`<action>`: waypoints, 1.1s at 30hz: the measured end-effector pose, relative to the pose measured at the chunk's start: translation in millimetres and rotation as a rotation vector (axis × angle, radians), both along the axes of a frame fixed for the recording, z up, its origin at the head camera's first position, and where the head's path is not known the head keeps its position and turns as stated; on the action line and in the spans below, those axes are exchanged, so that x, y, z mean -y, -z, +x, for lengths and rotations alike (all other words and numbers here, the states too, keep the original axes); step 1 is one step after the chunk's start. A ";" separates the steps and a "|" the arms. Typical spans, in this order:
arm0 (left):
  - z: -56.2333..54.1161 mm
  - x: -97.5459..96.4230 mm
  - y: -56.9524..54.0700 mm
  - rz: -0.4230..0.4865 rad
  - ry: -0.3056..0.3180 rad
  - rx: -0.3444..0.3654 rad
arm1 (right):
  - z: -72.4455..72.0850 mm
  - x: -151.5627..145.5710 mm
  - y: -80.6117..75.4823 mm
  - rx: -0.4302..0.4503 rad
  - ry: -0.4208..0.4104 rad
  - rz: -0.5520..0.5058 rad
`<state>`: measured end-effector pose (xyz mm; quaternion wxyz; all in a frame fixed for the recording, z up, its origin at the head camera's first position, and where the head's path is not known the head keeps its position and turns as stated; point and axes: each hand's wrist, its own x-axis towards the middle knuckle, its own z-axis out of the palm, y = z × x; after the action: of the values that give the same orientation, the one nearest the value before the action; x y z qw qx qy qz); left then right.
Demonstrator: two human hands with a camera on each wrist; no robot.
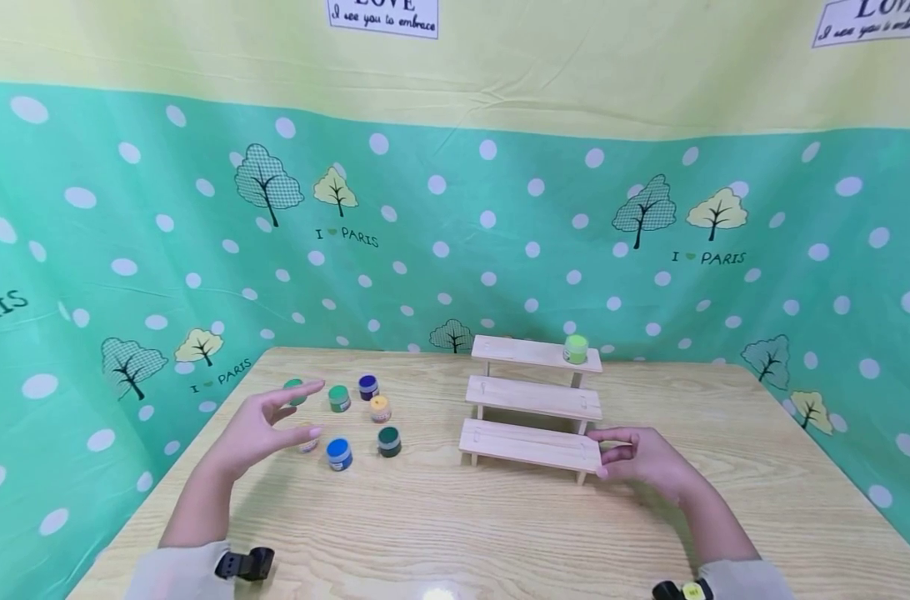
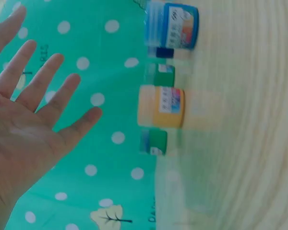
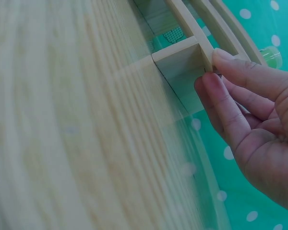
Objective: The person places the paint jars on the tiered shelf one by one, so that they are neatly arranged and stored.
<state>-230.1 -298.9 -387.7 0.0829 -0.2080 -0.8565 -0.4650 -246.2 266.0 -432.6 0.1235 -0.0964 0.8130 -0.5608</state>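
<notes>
Sleeves (image 1: pixel 181 575) sit nearest; left hand (image 1: pixel 252 429), fingers parted and empty, hovers by jars (image 1: pixel 339 455) on the tabletop (image 1: pixel 425 533); right hand (image 1: pixel 646 462) pinches the stand's lowest tier (image 1: pixel 530 445): seemingly steadying, reaching. Grasping a jar calls for closing fingers.

A person's right hand (image 3: pixel 259 120) pinches the end of a board on a tiered wooden stand (image 3: pixel 186 21) between thumb and fingertips, right here at a wood-grain tabletop (image 3: pixel 86 120). Beyond the boards shows a small green jar (image 3: pixel 273 57), partly hidden. Polka-dot green cloth (image 3: pixel 252 196) hangs behind, a printed tree (image 3: pixel 174 35) visible between the stand's parts.
</notes>
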 end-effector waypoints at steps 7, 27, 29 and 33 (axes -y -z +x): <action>-2.0 6.5 4.5 -0.011 -0.022 0.096 | 0.2 -0.2 0.1 0.003 -0.005 -0.008; -22.2 33.4 23.4 -0.046 -0.018 0.374 | 0.3 -0.9 0.8 0.009 -0.007 -0.037; -24.0 34.7 24.9 -0.057 0.002 0.382 | 0.2 -0.9 0.9 0.010 -0.006 -0.038; -27.2 36.0 28.2 -0.107 0.005 0.376 | 0.4 -0.3 0.6 0.010 -0.003 -0.034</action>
<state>-257.3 -334.9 -415.8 -0.0912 -0.1238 -0.8799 -0.4496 -245.8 266.4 -433.2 0.1268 -0.0968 0.8025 -0.5750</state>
